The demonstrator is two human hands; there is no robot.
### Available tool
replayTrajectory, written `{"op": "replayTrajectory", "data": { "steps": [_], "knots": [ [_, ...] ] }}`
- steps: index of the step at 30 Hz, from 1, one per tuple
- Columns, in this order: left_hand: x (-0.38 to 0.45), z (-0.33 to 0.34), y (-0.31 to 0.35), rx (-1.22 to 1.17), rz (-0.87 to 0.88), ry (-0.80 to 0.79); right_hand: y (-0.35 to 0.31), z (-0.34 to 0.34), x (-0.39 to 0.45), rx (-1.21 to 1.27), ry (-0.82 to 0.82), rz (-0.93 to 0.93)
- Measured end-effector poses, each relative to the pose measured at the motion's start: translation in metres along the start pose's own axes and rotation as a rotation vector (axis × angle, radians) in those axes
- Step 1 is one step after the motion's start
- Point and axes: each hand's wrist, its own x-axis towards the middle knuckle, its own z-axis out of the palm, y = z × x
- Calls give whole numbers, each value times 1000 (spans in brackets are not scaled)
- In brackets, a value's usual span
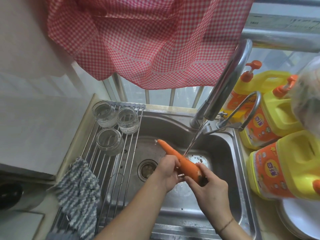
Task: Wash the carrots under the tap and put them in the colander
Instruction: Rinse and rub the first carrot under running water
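An orange carrot lies slanted over the steel sink, its thin tip pointing up and left. My left hand wraps its middle from the left. My right hand grips its thick end. Water runs from the curved tap and strikes the carrot just beyond my left hand. No colander is in view.
A roll-up drying rack covers the sink's left part, holding three glass jars and a blue-white cloth. Yellow detergent bottles stand at the right. White plates sit at bottom right. A red checked cloth hangs above.
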Motion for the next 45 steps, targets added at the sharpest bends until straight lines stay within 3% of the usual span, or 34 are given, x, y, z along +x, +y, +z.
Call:
{"op": "replayTrajectory", "data": {
  "steps": [7, 15, 20, 26, 31, 37, 45],
  "knots": [
    [-3, -4, 0, -105, 38, -121, 4, -2, 5, 6, 19, -2],
    [1, 0, 1, -116, 19, 7, 1, 2, 0, -65, -1, -118],
    [-3, 7, 3, 29, 40, 79, 1, 4, -4, -54, 3, -103],
    [-4, -12, 5, -84, 2, -143, 4, 0, 0, -18, 11, -58],
    [-4, -13, 3, -55, 40, -171, 6, 0, 0, -4, 21, -51],
    [-9, -5, 3, 173, 121, -99, 6, -1, -2, -30, 27, -82],
    [-11, -8, 19, 851, 76, 49, 17, -1, -9, -155, 18, -184]
  ]
}}
